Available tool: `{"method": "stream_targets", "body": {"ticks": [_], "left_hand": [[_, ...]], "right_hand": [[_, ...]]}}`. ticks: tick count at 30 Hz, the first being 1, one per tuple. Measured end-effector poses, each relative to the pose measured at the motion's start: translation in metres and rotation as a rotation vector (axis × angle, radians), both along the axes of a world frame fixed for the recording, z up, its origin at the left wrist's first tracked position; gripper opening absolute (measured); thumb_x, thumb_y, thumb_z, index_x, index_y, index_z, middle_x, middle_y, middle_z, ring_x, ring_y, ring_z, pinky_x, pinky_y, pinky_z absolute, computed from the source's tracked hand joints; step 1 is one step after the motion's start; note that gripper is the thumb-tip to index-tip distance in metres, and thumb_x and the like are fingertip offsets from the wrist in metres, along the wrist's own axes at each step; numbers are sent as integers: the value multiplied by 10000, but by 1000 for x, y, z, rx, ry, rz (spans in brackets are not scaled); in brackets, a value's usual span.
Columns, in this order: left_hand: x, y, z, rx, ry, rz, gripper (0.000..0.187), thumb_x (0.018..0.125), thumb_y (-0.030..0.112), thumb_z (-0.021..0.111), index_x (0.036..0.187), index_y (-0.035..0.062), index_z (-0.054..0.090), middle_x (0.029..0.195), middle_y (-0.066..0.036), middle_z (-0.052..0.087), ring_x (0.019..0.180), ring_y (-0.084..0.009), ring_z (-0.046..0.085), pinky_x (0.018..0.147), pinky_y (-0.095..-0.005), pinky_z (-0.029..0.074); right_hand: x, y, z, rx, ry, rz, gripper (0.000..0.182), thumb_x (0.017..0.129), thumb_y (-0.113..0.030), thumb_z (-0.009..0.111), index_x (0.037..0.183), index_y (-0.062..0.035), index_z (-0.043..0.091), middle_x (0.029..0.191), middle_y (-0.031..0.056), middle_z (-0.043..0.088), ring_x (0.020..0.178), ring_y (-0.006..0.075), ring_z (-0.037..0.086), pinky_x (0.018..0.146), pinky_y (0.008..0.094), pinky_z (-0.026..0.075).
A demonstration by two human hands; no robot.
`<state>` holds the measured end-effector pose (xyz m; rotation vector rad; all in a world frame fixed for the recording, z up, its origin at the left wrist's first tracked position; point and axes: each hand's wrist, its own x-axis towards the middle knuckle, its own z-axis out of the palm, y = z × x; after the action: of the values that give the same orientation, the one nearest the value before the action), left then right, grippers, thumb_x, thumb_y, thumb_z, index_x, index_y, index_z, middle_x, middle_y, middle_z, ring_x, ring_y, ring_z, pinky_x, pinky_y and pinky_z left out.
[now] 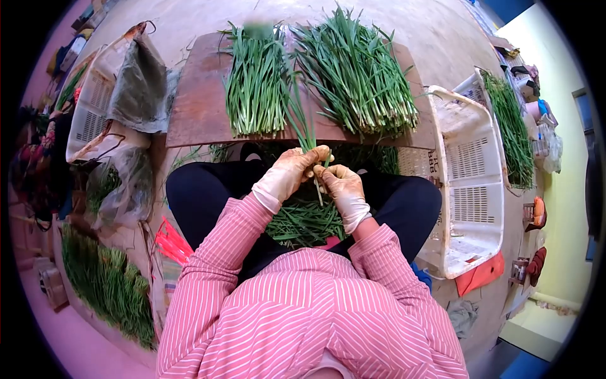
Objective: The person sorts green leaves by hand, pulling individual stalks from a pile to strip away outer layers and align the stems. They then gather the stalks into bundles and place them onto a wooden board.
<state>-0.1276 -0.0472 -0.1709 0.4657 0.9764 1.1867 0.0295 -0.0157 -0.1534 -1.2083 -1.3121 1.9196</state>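
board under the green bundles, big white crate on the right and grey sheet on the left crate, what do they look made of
Board: probably wood or plywood, smooth-faced; flat, reddish-brown.
White crate: likely moulded plastic, slightly glossy and stained; regular slots in its walls.
Grey sheet: perhaps plastic film, creased with a dull sheen, though cloth is possible.

We are in a produce-packing workroom: leafy green bundles point(255, 88) lie at twelve o'clock, and white plastic crates point(470, 183) stand at three and ten.
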Motion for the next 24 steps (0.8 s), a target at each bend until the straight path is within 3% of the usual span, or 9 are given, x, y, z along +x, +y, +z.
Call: {"method": "stream_targets", "body": {"ticks": [4, 6, 8, 11, 14, 16, 19, 21, 24], "left_hand": [[6, 2, 2, 1, 121, 92, 421, 895, 441, 649, 1051, 53, 695, 782, 57, 619, 588, -24, 413, 516, -186, 308], [-13, 9, -7, -59, 131, 94, 435, 890, 465, 646, 1012, 52, 705, 742, 69, 579, 575, -22, 405, 497, -183, 296], [-21, 12, -2, -60, 123, 106, 437, 892, 473, 639, 988, 53, 712, 723, 75, 540, 558, -24, 391, 493, -182, 303], [-19, 9, 4, -71, 83, 161, 423, 899, 461, 635, 1017, 60, 704, 789, 63, 602, 563, -26, 393, 506, -180, 319], [-17, 10, -10, -72, 91, 10, 411, 906, 448, 629, 1069, 76, 689, 921, 41, 673, 609, -31, 426, 540, -175, 352], [-10, 8, -11, -17, -48, 82, 424, 915, 430, 622, 1151, 80, 653, 1060, 25, 685, 693, -37, 466, 607, -179, 392], [-13, -3, -3, 35, -189, 33, 460, 935, 408, 597, 1234, 59, 598, 1171, -7, 640, 782, -61, 498, 699, -201, 430], [-17, -6, -10, 135, -381, -41, 500, 949, 378, 577, 1291, 15, 547, 1156, -60, 618, 779, -86, 507, 704, -219, 454], [-15, -4, -21, 117, -360, -47, 501, 958, 345, 567, 1312, -6, 524, 1106, -69, 620, 758, -88, 504, 680, -215, 461]], "right_hand": [[23, -1, 3, -61, -74, 9, 181, 911, -171, 669, 790, -40, 642, 717, 11, 646, 573, 59, 527, 543, 195, 428], [43, -6, -18, -12, -397, 315, 224, 892, -202, 693, 771, -19, 651, 698, 22, 651, 575, 68, 548, 557, 218, 453], [57, -12, -22, 520, -957, 601, 269, 889, -300, 663, 893, -33, 696, 853, 128, 690, 785, 242, 662, 741, 334, 512], [40, -4, -16, 585, -694, 224, 309, 860, -369, 647, 969, -87, 712, 974, 147, 685, 943, 302, 650, 839, 372, 502], [13, -2, 22, 385, -493, 242, 396, 870, -388, 663, 1064, -43, 685, 950, 137, 693, 906, 280, 666, 835, 357, 504], [9, -1, 10, 501, -502, 297, 336, 919, -312, 627, 1049, -5, 669, 894, 113, 698, 816, 219, 670, 772, 316, 517], [8, 1, 2, -131, -5, 136, 217, 1006, -177, 490, 990, -24, 643, 847, 23, 671, 652, 52, 561, 587, 172, 432], [13, 2, 10, -154, -21, 154, 229, 1012, -193, 476, 1009, -26, 633, 851, 21, 672, 644, 49, 556, 574, 170, 420], [19, 2, 9, -190, -19, 184, 258, 1031, -216, 426, 1057, -31, 604, 861, 14, 675, 636, 39, 550, 554, 168, 400]]}}
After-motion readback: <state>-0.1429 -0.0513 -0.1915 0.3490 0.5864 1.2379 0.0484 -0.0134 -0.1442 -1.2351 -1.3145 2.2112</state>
